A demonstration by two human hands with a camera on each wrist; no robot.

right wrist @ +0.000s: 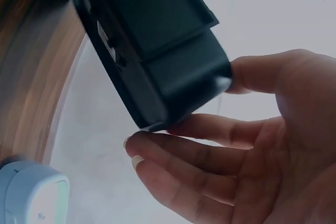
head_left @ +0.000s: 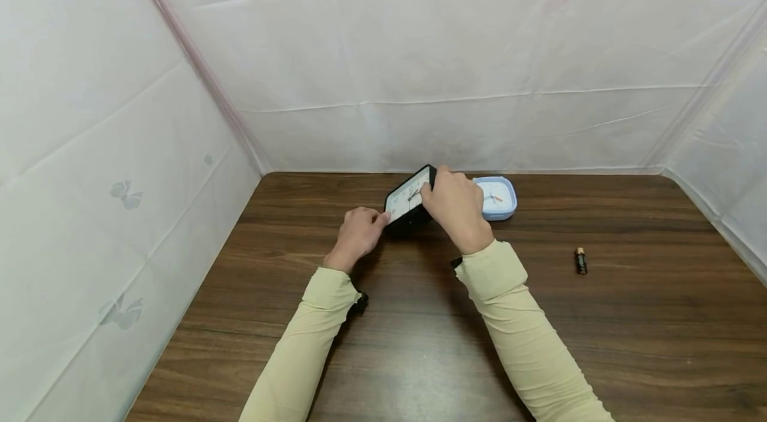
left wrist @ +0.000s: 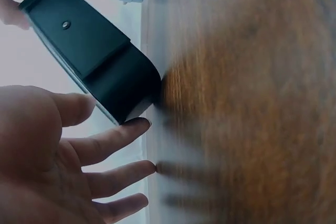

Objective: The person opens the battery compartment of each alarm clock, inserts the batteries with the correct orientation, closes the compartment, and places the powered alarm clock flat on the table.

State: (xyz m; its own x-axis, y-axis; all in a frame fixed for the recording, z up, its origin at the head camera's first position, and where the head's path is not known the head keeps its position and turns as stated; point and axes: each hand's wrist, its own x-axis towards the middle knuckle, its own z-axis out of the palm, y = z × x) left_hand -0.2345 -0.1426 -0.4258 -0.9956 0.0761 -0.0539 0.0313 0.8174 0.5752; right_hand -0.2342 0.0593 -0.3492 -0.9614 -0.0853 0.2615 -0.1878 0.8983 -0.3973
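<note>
A black alarm clock (head_left: 410, 200) with a white face is tilted up off the tabletop at its right end, near the back of the table. My right hand (head_left: 458, 206) grips that raised end, thumb on the face side and fingers behind. At the lower left corner, my left hand (head_left: 358, 233) pinches the clock between thumb and index finger, its other fingers spread apart. The right wrist view shows the clock's back (right wrist: 113, 45), with a small pale patch in it. A small knob sits on the clock's side (left wrist: 79, 30) in the left wrist view.
Just right of my right hand stands a light blue clock (head_left: 499, 211), partly hidden by the hand. A black battery (head_left: 580, 262) with a copper-coloured end lies farther right on the wooden table (head_left: 647, 315). Pale sheeting (head_left: 383, 62) encloses the back and sides.
</note>
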